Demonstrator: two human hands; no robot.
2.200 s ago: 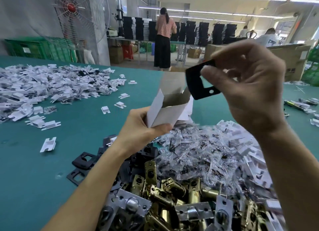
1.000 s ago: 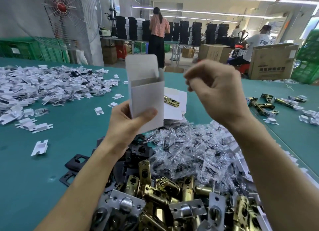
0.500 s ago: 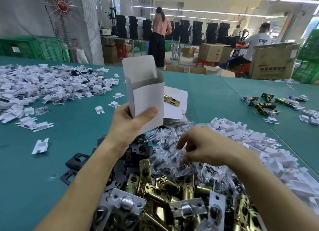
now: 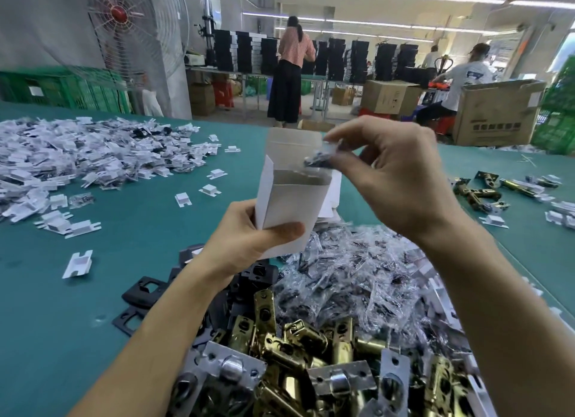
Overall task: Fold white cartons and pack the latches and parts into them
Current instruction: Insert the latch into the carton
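My left hand (image 4: 249,242) grips an upright white carton (image 4: 289,205) by its lower part, with its top flap standing open. My right hand (image 4: 392,180) pinches a small clear bag of dark screws (image 4: 320,156) just above the carton's open mouth. Below my hands lies a heap of brass latches (image 4: 298,348) with silver faceplates, a pile of clear screw bags (image 4: 357,279) and black plates (image 4: 140,292).
A large pile of white plastic parts and bags (image 4: 77,158) covers the green table (image 4: 62,339) at the left. Loose latches (image 4: 485,192) lie at the right. Beyond the table stand cardboard boxes (image 4: 494,114), a fan (image 4: 130,30) and several people.
My right hand dropped an earlier part, reached down into the pile of bags, took one and rose with it to the carton's mouth. My left hand kept the carton upright.
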